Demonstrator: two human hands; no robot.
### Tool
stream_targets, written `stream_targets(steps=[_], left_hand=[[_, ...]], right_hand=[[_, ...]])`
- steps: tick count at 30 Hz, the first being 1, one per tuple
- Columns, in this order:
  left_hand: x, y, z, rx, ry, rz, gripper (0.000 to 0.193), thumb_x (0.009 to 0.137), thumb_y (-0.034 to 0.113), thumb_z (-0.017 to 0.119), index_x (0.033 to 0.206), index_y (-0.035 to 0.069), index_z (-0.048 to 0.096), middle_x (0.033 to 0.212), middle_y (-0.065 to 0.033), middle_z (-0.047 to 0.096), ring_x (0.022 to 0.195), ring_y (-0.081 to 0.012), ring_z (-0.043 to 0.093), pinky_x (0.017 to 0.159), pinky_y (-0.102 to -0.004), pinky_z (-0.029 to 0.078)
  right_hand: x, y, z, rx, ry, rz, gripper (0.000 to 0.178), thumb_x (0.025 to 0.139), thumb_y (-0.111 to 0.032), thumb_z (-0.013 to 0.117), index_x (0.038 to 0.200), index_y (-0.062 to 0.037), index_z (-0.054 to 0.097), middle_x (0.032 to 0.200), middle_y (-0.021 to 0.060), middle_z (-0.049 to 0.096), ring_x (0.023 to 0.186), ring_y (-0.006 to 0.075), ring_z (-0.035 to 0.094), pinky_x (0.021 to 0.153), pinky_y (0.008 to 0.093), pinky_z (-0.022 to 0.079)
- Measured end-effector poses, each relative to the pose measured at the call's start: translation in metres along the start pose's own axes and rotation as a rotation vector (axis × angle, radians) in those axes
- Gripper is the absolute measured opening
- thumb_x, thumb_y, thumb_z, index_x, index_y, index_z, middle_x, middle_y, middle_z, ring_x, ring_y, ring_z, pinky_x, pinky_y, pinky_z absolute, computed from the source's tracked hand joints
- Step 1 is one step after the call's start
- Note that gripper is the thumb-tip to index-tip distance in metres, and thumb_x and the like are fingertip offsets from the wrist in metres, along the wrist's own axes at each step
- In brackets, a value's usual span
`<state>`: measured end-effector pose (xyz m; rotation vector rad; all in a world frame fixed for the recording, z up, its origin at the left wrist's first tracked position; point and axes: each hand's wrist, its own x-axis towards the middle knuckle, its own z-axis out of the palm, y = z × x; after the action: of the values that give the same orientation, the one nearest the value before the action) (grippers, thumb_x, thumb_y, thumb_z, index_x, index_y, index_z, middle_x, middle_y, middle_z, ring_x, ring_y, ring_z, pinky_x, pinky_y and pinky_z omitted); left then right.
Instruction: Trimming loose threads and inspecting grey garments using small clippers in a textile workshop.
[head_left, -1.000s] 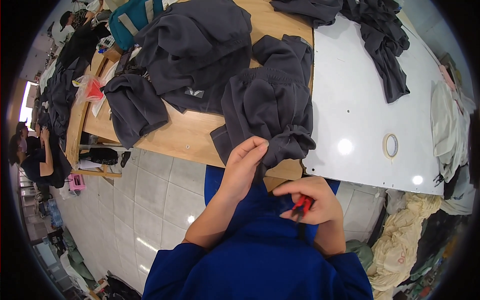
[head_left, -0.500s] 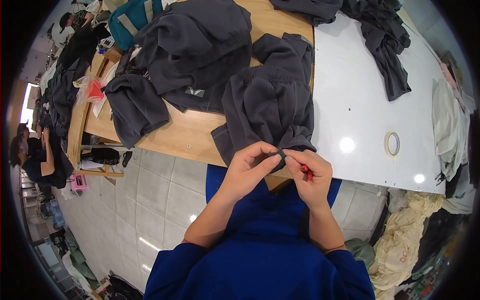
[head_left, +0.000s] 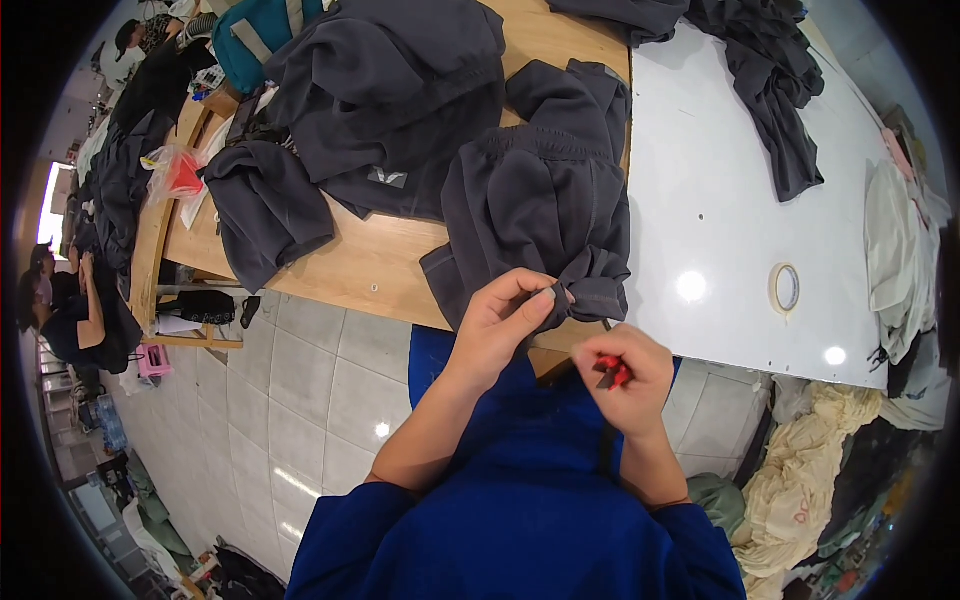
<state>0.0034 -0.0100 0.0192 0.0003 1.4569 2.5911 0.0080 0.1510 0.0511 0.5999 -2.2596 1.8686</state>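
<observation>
My left hand [head_left: 503,322] pinches an edge of the dark grey trousers [head_left: 535,205] between thumb and fingers. Their gathered elastic waistband faces away from me, and the near end hangs over the table's front edge. Just right of that edge, apart from the cloth, my right hand [head_left: 632,372] is closed around small red-handled thread snips [head_left: 612,372]. Most of the snips is hidden in my palm, and the fingertips are blurred.
A pile of dark grey garments [head_left: 390,100] and a smaller folded piece [head_left: 268,212] lie on the wooden table [head_left: 385,270]. On the white board [head_left: 730,270] at right are a tape roll [head_left: 785,288] and another garment [head_left: 775,120]. A person [head_left: 80,310] works at far left.
My right hand has let go of the cloth edge and moved down and slightly right with the snips. The left hand keeps its pinch, and the trousers' near right corner has opened out.
</observation>
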Motion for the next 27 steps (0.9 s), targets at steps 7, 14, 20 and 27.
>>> stream_targets(steps=[7,14,20,27], left_hand=[[-0.003,0.0,0.0,-0.039,0.056,-0.043,0.019,0.091,0.013,0.053,0.102,-0.001,0.059,0.102,-0.01,0.061,0.097,-0.0154,0.056,0.088,-0.0272,0.042],[-0.006,0.0,0.007,-0.059,0.127,-0.04,0.019,0.092,0.014,0.053,0.099,-0.001,0.061,0.101,-0.0099,0.062,0.095,-0.0152,0.058,0.088,-0.0273,0.043],[-0.009,-0.002,0.006,-0.059,0.115,-0.056,0.019,0.092,0.012,0.051,0.1,-0.002,0.061,0.099,-0.0094,0.063,0.092,-0.0138,0.059,0.085,-0.0252,0.043],[-0.01,0.0,0.004,-0.083,0.127,-0.11,0.017,0.091,0.013,0.056,0.1,0.0,0.062,0.088,0.0,0.062,0.081,-0.0037,0.054,0.076,-0.0178,0.043]], right_hand=[[-0.011,0.003,-0.018,0.203,-0.335,0.132,0.031,0.068,-0.008,0.076,0.095,-0.0039,0.061,0.079,0.0037,0.062,0.057,0.0085,0.055,0.053,0.0231,0.046],[-0.015,0.02,-0.009,0.032,0.061,0.155,0.03,0.08,-0.005,0.064,0.108,-0.0001,0.057,0.081,0.0061,0.06,0.069,0.0121,0.054,0.063,0.0207,0.043],[-0.007,0.017,-0.006,-0.223,0.095,-0.028,0.031,0.072,-0.008,0.071,0.102,-0.0023,0.066,0.077,0.0069,0.061,0.065,0.016,0.054,0.059,0.0238,0.042],[-0.004,0.019,-0.007,-0.287,0.097,-0.131,0.032,0.069,-0.012,0.074,0.1,-0.0043,0.068,0.075,0.0051,0.061,0.064,0.0159,0.052,0.057,0.0243,0.041]])
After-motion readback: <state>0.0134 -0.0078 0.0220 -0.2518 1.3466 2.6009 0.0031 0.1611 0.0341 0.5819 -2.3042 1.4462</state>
